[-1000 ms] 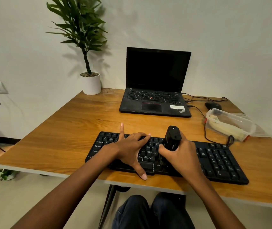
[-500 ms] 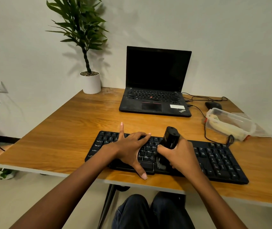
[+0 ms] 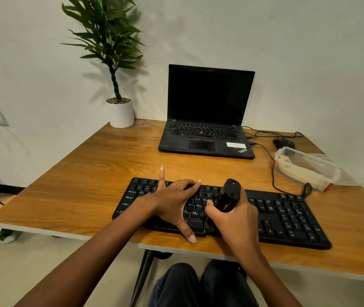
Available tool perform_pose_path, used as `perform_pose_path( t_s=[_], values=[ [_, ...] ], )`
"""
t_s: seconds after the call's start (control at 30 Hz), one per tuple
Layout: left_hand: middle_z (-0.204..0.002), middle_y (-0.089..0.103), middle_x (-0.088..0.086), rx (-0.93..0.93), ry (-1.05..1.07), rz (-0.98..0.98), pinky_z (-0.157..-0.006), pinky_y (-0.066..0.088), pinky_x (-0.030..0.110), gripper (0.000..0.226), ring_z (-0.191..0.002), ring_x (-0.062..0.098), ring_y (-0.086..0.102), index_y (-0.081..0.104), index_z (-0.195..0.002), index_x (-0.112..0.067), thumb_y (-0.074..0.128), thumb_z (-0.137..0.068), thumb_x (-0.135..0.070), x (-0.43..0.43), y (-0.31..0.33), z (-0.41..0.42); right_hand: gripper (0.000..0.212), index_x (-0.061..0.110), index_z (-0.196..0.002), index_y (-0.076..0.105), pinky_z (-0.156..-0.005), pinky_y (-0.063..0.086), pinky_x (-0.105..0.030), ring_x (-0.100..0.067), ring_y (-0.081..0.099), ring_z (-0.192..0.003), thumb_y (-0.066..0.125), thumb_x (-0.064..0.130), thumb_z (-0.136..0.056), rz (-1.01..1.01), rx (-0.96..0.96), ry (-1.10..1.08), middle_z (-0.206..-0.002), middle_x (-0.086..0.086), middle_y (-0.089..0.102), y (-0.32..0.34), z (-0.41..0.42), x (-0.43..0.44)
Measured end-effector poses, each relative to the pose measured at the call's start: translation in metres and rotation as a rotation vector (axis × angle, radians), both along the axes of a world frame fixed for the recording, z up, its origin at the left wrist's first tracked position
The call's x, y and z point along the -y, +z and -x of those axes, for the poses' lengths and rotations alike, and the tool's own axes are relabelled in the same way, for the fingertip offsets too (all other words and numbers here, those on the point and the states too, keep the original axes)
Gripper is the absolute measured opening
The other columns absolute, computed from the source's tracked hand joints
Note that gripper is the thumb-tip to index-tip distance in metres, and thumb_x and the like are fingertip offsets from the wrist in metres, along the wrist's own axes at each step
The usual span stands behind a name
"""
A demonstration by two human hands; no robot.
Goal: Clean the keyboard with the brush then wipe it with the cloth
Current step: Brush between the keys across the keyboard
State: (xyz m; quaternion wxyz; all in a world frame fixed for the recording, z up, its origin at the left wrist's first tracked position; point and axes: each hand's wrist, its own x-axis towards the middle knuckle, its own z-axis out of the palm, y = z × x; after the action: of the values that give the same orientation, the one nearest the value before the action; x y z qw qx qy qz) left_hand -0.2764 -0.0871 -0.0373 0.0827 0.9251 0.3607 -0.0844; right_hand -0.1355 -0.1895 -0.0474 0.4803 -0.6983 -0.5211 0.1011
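Brushing stroke mid-keyboard: right hand curled round black brush, drawn slightly nearer within 1 s, bristles hidden. Left hand unmoved, splayed flat, steadying keyboard at desk edge. Wiping ahead.

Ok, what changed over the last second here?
Only a small shift: the right hand, gripping the brush, drew slightly toward the person, and the handle sits a little lower. Nothing was picked up or let go. The left hand stayed spread on the keyboard, which did not move. The laptop, plant and container are unchanged.
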Motion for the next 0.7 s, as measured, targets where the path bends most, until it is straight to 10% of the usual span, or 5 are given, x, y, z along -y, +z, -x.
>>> perform_pose_path(
  t_s=[0.23, 0.7],
  values=[
    [-0.159, -0.007, -0.001, 0.004, -0.002, 0.009, -0.089, -0.037, 0.064, 0.131, -0.146, 0.018, -0.012, -0.018, -0.148, -0.021, 0.070, -0.063, -0.069, 0.001, 0.001, 0.000, 0.038, 0.018, -0.102, 0.051, -0.060, 0.050, -0.031, -0.015, 0.059, -0.069, 0.071, 0.031, -0.072, -0.079, 0.024, -0.025, -0.075, 0.003, 0.060, -0.008, 0.014, -0.001],
    [-0.159, -0.015, -0.001, -0.018, 0.022, 0.032, -0.092, -0.034, 0.066, 0.133, -0.142, 0.022, -0.025, -0.024, -0.146, -0.022, 0.068, -0.063, -0.070, -0.004, 0.004, 0.003, 0.027, 0.011, -0.094, 0.055, -0.054, 0.039, -0.015, -0.003, 0.055, -0.066, 0.071, 0.021, -0.076, -0.155, -0.051, -0.079, -0.070, 0.011, 0.054, 0.026, -0.039, -0.039]
  ],
)
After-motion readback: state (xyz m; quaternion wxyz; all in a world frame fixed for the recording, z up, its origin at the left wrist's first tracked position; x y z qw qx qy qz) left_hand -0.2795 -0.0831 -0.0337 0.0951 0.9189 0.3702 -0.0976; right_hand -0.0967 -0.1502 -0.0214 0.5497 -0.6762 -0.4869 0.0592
